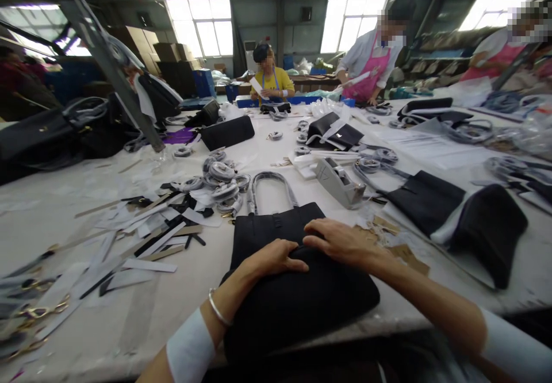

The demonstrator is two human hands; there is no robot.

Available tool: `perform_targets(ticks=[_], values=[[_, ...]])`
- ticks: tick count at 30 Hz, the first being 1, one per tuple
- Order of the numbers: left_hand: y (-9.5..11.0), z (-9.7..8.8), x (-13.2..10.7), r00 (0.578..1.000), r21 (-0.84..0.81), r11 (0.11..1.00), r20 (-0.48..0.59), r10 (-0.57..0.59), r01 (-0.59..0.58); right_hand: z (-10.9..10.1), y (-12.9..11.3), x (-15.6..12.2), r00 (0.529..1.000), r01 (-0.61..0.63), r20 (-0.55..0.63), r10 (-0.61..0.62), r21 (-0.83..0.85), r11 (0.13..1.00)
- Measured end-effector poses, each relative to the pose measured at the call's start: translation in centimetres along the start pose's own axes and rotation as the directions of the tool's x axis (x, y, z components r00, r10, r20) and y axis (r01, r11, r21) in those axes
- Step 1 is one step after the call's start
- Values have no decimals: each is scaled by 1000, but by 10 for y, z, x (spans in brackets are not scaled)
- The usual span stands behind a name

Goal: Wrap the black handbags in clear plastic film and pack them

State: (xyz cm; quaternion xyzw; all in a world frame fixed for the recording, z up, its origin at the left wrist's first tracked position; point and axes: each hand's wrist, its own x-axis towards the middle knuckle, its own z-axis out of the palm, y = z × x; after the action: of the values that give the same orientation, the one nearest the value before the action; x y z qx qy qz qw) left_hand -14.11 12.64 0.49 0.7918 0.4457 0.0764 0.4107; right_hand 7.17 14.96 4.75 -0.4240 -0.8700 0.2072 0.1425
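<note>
A black handbag [302, 305] lies on the table right in front of me, its wrapped handle [272, 177] looping away at the far side. My left hand [276, 256] grips the fold across the bag's middle, thumb laid on the near side and the other fingers partly hidden behind the fold. Just to the right, my right hand [330, 238] holds the same fold with bent fingers, its thumb hidden. Both hands touch the bag and are a short way apart. What is inside the bag is hidden.
Wrapped strap coils [222, 179] and scattered strips [146, 233] lie to the left. A tape dispenser [338, 184] stands ahead right, near another black bag [487, 233]. A metal post [116, 66] slants at left. Co-workers [271, 81] are across the table.
</note>
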Motion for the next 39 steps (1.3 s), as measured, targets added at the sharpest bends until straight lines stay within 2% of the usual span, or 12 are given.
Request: perform_targets(ticks=[3, 5, 10, 13, 15, 17, 19, 23, 27, 30, 34, 39], values=[[5, 0, -2, 998, 115, 992, -48, -49, 54, 44, -1, -7, 991, 36, -117, -67, -248, 968], [6, -6, -15, 989, 184, 975, -100, -110, 127, 62, 6, -11, 975, 20, -203, -88, -316, 948], [-5, -26, -95, 938, 14, 966, -243, -247, 258, 69, 20, -22, 915, 26, -380, -133, -274, 961], [-12, -19, -135, 882, -86, 939, -324, -341, 332, 69, 20, -25, 885, 16, -453, -108, -204, 979], [-14, -8, -144, 832, -128, 934, -425, -356, 334, 70, 20, -26, 867, 1, -492, -82, -163, 987], [-14, 1, -142, 773, -142, 945, -546, -324, 296, 70, 21, -27, 845, -28, -533, -45, -129, 991], [-14, 1, -133, 750, -120, 960, -603, -272, 252, 70, 23, -28, 821, -72, -570, 7, -91, 993], [-20, -21, -98, 803, 9, 959, -549, -232, 284, 71, 28, -28, 780, -184, -611, 131, -24, 983], [-38, -40, -54, 852, 213, 864, -386, -355, 456, 66, 29, -23, 777, -341, -580, 243, -63, 938], [-47, -43, -32, 852, 245, 839, -347, -392, 486, 54, 26, -23, 832, -445, -443, 334, -174, 879], [-50, -43, -25, 841, 232, 832, -349, -412, 504, 46, 18, -39, 887, -458, -228, 402, -310, 833], [-55, -46, -27, 806, 103, 853, -403, -434, 511, 63, 15, -57, 839, -511, -309, 448, -167, 843]])
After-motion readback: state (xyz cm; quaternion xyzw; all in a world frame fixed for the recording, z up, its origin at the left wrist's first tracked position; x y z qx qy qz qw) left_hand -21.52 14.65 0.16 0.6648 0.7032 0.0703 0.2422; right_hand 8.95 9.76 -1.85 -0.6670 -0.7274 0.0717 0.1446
